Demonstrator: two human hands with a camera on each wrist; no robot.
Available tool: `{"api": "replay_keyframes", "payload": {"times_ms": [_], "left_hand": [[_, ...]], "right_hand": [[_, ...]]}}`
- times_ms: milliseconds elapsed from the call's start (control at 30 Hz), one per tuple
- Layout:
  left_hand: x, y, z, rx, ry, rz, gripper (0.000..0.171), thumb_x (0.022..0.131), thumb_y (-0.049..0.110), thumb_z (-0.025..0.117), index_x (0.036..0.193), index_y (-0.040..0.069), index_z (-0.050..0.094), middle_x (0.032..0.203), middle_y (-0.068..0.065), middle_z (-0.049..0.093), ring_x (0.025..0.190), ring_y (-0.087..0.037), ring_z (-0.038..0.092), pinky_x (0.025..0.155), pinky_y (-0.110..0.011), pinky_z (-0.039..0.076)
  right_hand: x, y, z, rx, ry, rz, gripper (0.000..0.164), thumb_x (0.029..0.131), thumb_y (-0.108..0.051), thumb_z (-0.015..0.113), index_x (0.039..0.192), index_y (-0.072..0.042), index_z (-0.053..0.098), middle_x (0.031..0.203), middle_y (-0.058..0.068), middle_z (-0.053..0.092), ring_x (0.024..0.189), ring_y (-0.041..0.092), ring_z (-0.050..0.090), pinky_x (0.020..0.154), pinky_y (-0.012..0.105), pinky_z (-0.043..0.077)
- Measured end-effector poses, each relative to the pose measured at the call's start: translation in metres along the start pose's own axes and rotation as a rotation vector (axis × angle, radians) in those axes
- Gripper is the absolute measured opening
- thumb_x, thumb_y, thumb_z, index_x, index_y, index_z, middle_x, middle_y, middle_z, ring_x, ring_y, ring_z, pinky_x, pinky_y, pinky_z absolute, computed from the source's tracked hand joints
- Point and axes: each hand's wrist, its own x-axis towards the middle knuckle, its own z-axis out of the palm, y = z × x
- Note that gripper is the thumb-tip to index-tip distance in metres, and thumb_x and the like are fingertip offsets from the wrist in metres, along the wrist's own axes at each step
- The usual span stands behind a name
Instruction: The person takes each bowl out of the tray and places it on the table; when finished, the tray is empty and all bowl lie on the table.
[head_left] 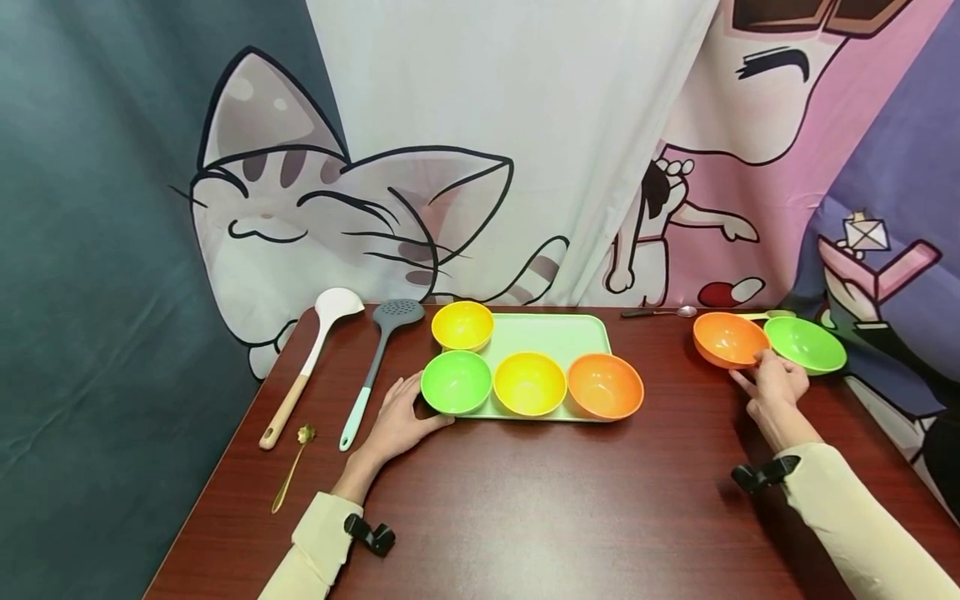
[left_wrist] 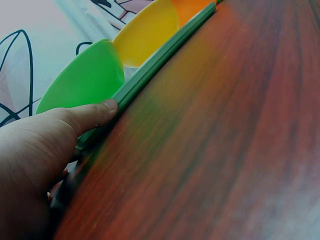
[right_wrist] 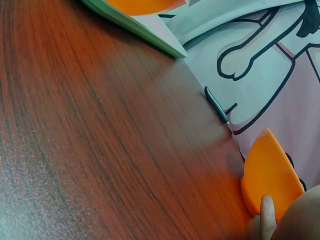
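Note:
At the front left corner of the light green tray is my left hand, its thumb against the tray's edge beside a green bowl; its fingertips are partly hidden. Also on the tray are a yellow bowl and an orange bowl along the front, and another yellow bowl at the back left. Far to the right, my right hand holds a second orange bowl by its near right side. A second green bowl stands just right of it.
A white ladle, a grey slotted turner and a small gold spoon lie on the left of the table. Along the back edge is a dark-handled spoon. Another utensil lies behind the right bowls. A printed curtain hangs behind.

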Motion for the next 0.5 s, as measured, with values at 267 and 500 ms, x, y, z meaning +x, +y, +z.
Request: {"api": "replay_keyframes", "payload": {"times_ms": [267, 500], "left_hand": [[-0.0003, 0.0020, -0.0007, 0.007, 0.002, 0.006, 0.090, 0.078, 0.044, 0.083, 0.153, 0.018, 0.042, 0.156, -0.007, 0.044, 0.148, -0.026, 0.036, 0.125, -0.053, 0.016], [-0.0001, 0.0025, -0.0013, 0.008, -0.004, 0.002, 0.089, 0.079, 0.045, 0.083, 0.153, 0.018, 0.041, 0.156, -0.007, 0.043, 0.148, -0.026, 0.035, 0.125, -0.053, 0.016]], "right_hand": [[0.0008, -0.0012, -0.0023, 0.023, -0.028, 0.001, 0.013, 0.090, -0.001, 0.054, 0.081, -0.009, 0.051, 0.087, 0.000, 0.045, 0.054, 0.015, 0.047, 0.052, 0.035, 0.061], [-0.0008, -0.0022, -0.0045, 0.024, -0.039, 0.004, 0.016, 0.090, -0.001, 0.054, 0.076, -0.009, 0.053, 0.063, 0.002, 0.043, 0.048, 0.015, 0.041, 0.051, 0.035, 0.060]]}}
